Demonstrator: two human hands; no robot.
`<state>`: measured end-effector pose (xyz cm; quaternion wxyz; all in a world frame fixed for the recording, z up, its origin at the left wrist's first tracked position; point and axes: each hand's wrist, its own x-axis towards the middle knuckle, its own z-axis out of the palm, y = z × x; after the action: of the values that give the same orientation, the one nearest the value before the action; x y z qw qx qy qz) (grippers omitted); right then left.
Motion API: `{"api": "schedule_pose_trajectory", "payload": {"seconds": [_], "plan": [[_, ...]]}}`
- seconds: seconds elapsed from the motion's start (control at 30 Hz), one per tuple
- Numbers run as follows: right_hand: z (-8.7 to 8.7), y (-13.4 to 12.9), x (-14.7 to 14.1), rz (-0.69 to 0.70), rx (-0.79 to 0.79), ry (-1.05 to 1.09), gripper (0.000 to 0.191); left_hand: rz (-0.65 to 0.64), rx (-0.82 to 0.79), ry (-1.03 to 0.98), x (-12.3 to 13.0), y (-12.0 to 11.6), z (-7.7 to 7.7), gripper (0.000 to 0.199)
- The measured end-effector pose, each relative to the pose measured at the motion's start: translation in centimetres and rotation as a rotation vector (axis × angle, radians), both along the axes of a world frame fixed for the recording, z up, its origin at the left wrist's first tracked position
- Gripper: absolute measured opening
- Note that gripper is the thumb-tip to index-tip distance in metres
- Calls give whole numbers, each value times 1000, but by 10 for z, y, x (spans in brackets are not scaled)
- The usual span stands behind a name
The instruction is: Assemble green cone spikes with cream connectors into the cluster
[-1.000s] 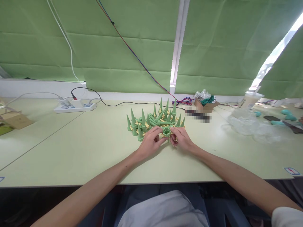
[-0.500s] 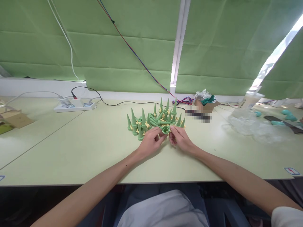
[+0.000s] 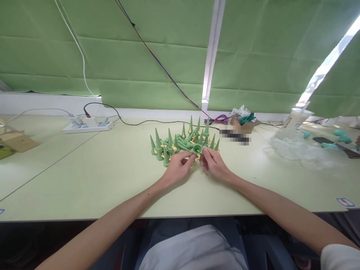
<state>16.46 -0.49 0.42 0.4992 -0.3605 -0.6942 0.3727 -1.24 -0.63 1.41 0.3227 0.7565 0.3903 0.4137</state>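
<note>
Between both hands is a green plastic watering spike (image 3: 197,149), its round hollow end turned toward me. My left hand (image 3: 179,165) is closed, with thumb and fingers pinching the spike from the left. From the right, my right hand (image 3: 215,164) pinches it near the rim, its fingers partly curled out of sight. Small yellow pieces show just below the round end. Behind the hands stands a cluster of similar green spikes (image 3: 170,139) with yellow valves, several upright with points up and others lying in the middle.
A white power strip (image 3: 87,126) with plugs lies at the back left, near a cardboard box (image 3: 18,141). At the back right are an open carton (image 3: 245,126) with crumpled wrapping, a cup (image 3: 296,118), clear plastic bags (image 3: 298,148) and a dark phone-like object (image 3: 348,152).
The held spike's round end has risen slightly and faces me more fully. Yellow pieces now show beneath it. Both hands keep nearly the same place.
</note>
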Motion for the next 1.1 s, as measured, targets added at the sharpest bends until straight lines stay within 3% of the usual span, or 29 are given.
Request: {"api": "schedule_pose_trajectory", "payload": {"seconds": [0.2,0.37,1.1], "plan": [[2,0,1,-52,80,-111,48,-1,-228,-150,-1,1,2,51],[4,-1,1,-33,172,-223,49,-25,-322,-228,-2,3,3,65],[3,0,3,4,168,-237,43,-116,-168,-125,-5,2,0,47]]}}
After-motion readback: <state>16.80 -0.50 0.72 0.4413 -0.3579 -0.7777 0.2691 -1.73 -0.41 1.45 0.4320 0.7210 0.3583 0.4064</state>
